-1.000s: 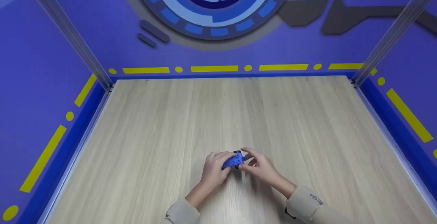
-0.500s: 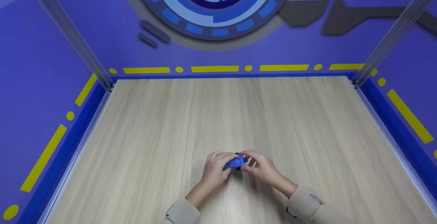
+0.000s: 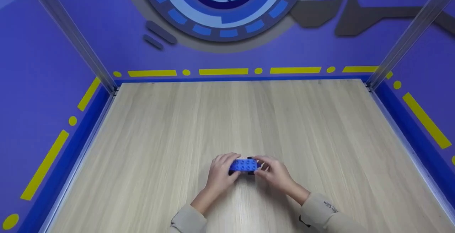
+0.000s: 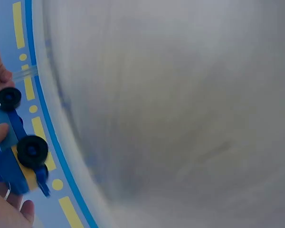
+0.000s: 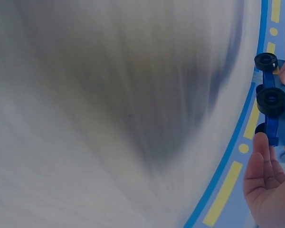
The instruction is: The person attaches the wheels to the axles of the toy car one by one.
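Between both hands is a small toy car point(image 3: 246, 164) built of blocks, with a studded blue brick on top and black wheels. My left hand point(image 3: 220, 172) grips its left end, fingers at the far side and thumb at the near side. At the right end, my right hand point(image 3: 276, 174) pinches it between thumb and fingertips. The left wrist view shows a black wheel point(image 4: 32, 151), a blue chassis and a yellow-orange piece point(image 4: 28, 175) near one end. In the right wrist view, fingertips of my right hand point(image 5: 270, 183) touch the end of the chassis point(image 5: 271, 124).
A light wood-grain tabletop point(image 3: 227, 119) lies under the hands. Blue printed panels point(image 3: 227, 59) with yellow markings stand along its back and sides, with metal posts point(image 3: 76, 34) at the far corners.
The toy car has turned from slanted to lying straight across, and more of its studded top shows. My left fingers have shifted from over the brick to its left end.
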Tool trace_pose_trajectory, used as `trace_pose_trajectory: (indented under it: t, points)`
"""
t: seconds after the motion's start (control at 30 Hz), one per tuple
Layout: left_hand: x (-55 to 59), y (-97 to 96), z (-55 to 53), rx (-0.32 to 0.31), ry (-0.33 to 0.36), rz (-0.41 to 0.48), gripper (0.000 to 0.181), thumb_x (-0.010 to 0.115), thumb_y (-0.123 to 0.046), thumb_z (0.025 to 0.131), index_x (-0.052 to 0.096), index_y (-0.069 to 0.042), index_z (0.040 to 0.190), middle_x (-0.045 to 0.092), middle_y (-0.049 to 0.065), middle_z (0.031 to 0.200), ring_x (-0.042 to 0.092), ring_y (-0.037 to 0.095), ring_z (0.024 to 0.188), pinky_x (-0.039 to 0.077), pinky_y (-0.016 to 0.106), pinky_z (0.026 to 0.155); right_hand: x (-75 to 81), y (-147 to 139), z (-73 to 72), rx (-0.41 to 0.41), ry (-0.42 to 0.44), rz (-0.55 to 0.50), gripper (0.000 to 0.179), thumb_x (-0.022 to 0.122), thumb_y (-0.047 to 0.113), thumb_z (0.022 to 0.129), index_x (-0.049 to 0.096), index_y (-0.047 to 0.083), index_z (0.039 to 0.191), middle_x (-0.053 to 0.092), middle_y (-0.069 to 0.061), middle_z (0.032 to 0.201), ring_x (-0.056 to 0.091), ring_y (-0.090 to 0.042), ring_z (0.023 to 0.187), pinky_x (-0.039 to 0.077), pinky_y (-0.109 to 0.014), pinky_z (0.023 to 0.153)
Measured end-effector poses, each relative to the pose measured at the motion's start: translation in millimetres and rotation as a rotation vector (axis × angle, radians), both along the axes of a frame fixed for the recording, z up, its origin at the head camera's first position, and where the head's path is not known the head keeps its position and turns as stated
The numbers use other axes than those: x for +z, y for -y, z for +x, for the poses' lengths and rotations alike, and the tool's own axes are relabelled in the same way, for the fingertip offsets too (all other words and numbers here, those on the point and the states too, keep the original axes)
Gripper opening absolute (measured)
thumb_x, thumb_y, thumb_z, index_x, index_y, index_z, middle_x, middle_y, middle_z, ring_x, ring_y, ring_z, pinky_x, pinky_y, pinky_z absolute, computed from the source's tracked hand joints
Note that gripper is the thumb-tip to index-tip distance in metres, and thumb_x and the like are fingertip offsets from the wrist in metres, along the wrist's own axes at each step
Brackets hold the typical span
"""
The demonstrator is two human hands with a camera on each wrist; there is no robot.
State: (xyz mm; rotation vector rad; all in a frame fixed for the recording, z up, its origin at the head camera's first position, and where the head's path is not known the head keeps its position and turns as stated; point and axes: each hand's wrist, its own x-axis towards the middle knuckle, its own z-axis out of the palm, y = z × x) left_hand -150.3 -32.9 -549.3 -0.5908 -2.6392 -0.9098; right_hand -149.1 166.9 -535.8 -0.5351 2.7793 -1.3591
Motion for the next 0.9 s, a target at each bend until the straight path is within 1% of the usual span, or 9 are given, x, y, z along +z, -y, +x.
trace_pose_trajectory:
  t: [0.1,0.2,0.33,0.47,0.63,0.73,0.83,0.9]
  points:
    - [-2.5,3.5,-2.8,0.027,0.019,0.041,0.043,0.072,-0.023,0.071,0.059,-0.017,0.111,0.059,0.001,0.113,0.052,0.021,0.104,0.039,0.039,0.09,-1.7,-2.5,-2.8,-0.041,0.035,-0.017,0.04,0.067,0.003,0.073,0.06,0.008,0.112,0.061,-0.005,0.089,0.056,-0.014,0.074,0.048,-0.022,0.063]
    - [-4.3,5.1,-5.1,0.047,0.044,0.059,0.04,0.07,-0.025,0.072,0.059,-0.017,0.11,0.059,0.001,0.112,0.052,0.02,0.104,0.04,0.037,0.09,-3.7,-4.7,-5.8,-0.073,0.079,-0.036,0.04,0.066,0.003,0.073,0.06,0.009,0.112,0.061,-0.004,0.088,0.055,-0.012,0.072,0.047,-0.021,0.062]
    - [-5.4,4.3,-8.5,0.066,0.058,0.047,0.037,0.07,-0.025,0.073,0.061,-0.017,0.108,0.06,0.001,0.11,0.053,0.019,0.102,0.042,0.036,0.088,-7.8,-7.3,-10.6,-0.1,0.098,-0.058,0.04,0.066,0.002,0.073,0.06,0.009,0.112,0.061,-0.005,0.088,0.055,-0.012,0.072,0.047,-0.021,0.062]
    - [-5.0,0.5,-14.7,0.066,0.086,0.025,0.035,0.068,-0.024,0.075,0.061,-0.017,0.108,0.061,0.0,0.109,0.055,0.019,0.101,0.044,0.034,0.086,-12.3,-10.7,-16.5,-0.129,0.116,-0.082,0.04,0.066,0.0,0.073,0.06,0.009,0.112,0.062,-0.007,0.091,0.057,-0.013,0.077,0.048,-0.022,0.066]
    - [-2.9,-5.5,-28.1,0.046,0.145,0.023,0.036,0.067,-0.021,0.076,0.059,-0.014,0.111,0.059,0.003,0.111,0.055,0.02,0.104,0.043,0.034,0.089,-14.6,-13.5,-26.1,-0.182,0.193,-0.097,0.042,0.064,0.0,0.075,0.059,0.013,0.115,0.062,-0.006,0.095,0.057,-0.014,0.081,0.048,-0.023,0.067]
    - [-0.6,-9.1,-38.6,0.041,0.168,0.024,0.036,0.066,-0.019,0.077,0.058,-0.013,0.112,0.059,0.004,0.113,0.055,0.02,0.106,0.043,0.034,0.091,-14.8,-14.1,-34.7,-0.209,0.222,-0.121,0.043,0.064,0.0,0.075,0.058,0.011,0.116,0.062,-0.007,0.096,0.058,-0.016,0.081,0.048,-0.024,0.065]
    - [1.8,-12.4,-49.0,0.047,0.193,0.027,0.036,0.064,-0.017,0.079,0.058,-0.012,0.113,0.058,0.005,0.114,0.054,0.021,0.108,0.042,0.034,0.093,-14.7,-14.5,-45.0,-0.221,0.219,-0.136,0.043,0.063,-0.001,0.075,0.058,0.008,0.116,0.063,-0.007,0.095,0.058,-0.017,0.082,0.048,-0.025,0.066]
    - [2.8,-14.6,-55.5,0.055,0.21,0.03,0.035,0.063,-0.017,0.08,0.057,-0.012,0.114,0.057,0.005,0.115,0.053,0.02,0.109,0.041,0.034,0.094,-14.7,-14.8,-52.0,-0.226,0.216,-0.125,0.043,0.063,-0.001,0.075,0.057,0.006,0.117,0.063,-0.007,0.094,0.058,-0.017,0.083,0.048,-0.026,0.067]
